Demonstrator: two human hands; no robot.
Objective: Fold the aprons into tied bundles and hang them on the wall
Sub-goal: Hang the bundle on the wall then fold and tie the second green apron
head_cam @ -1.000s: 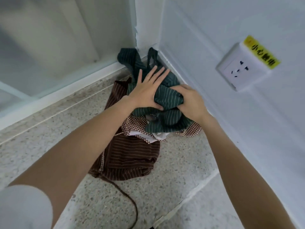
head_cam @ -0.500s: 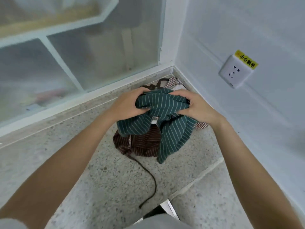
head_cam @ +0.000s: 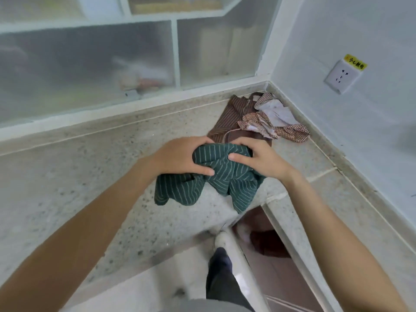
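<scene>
Both hands are gripping a bunched green striped apron (head_cam: 216,176) above a speckled stone desk (head_cam: 90,176). The left hand (head_cam: 180,157) is curling round the left side of the bundle, its thumb pressing across the front of the cloth. The right hand (head_cam: 258,157) is clasping the right side, fingers wrapping over the top and thumb lying on the fabric. The two hands are sitting close together, with the wad of cloth between them. Loose folds of the apron are hanging down below the hands, trailing toward the near edge of the desk.

Beyond the hands, toward the corner, a brown striped apron (head_cam: 229,118) is lying flat on the desk. A crumpled checked apron with a pale lining (head_cam: 276,122) is resting partly on top of it, just past the right hand. Further right of the right hand, a white wall socket (head_cam: 342,77) with a yellow label is sitting on the wall.
</scene>
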